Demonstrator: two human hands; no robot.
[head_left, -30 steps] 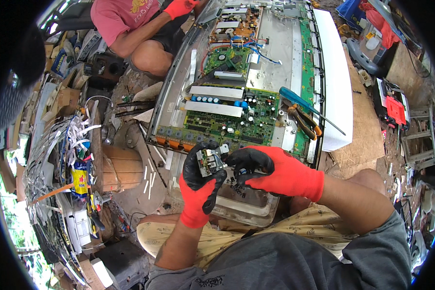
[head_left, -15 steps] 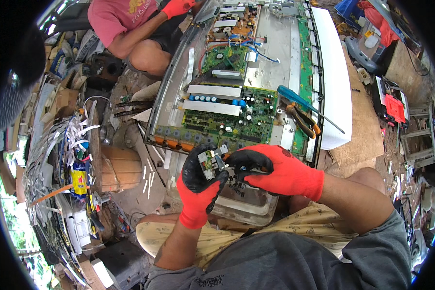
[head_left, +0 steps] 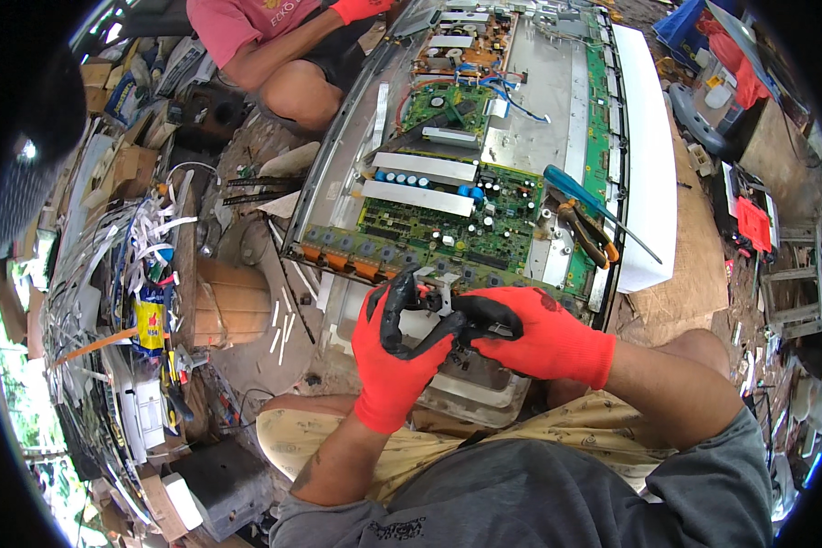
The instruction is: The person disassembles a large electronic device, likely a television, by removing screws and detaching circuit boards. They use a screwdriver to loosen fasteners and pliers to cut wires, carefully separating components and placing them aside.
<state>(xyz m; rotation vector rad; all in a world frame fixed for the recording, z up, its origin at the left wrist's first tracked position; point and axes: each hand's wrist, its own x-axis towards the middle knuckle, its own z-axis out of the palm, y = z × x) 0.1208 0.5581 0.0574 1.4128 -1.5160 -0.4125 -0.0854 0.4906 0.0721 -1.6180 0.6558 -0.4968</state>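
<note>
My left hand, in a red glove with black palm and fingers, is closed around a small circuit board with silvery metal brackets. Its fingers hide most of the board. My right hand, gloved alike, has its fingers bent in against the same piece, fingertips meeting those of the left. Whether they pinch a part of it is hidden. Just beyond both hands lies an opened flat-screen television chassis bearing a large green circuit board. A blue-handled screwdriver and orange-handled pliers rest on its right side.
Beneath my hands sits a dingy plastic tray with small dark bits. White foam stands along the chassis's right side. At the upper left another person's red-gloved hand shows. Scrap strips pile up left; a red-and-black case lies right.
My left hand has turned and moved slightly right, so its fingers now cover the small board's face. My right hand has come against it. The whole view has shifted slightly.
</note>
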